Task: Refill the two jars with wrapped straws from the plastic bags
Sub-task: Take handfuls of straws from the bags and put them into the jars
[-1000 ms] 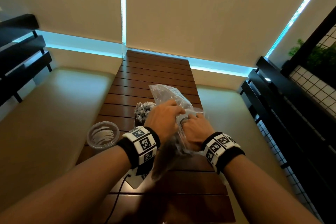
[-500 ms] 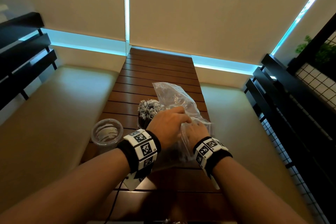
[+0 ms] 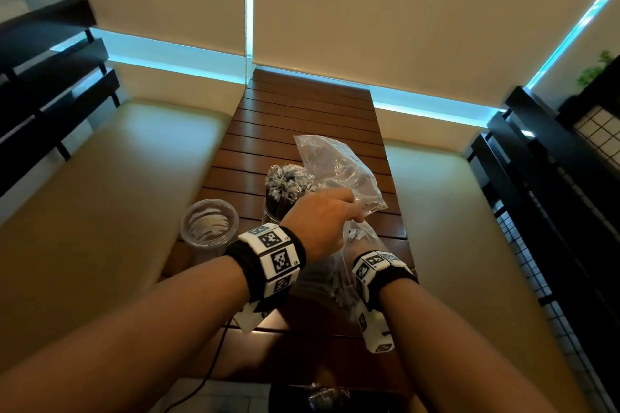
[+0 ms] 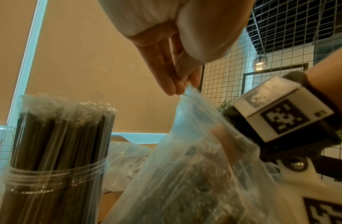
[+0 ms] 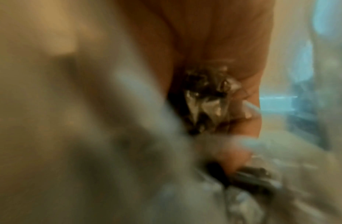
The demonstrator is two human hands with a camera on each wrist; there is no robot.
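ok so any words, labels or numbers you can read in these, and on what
No text reads with certainty.
White block wristband on the right wrist: square black-and-white code, a tiny mark beside it and a printed label on top, all too blurred to read.
White block wristband on the left wrist: square codes with tiny corner marks, too small to read.
Clear plastic bag and clear plastic jar of dark wrapped straws: no print visible.
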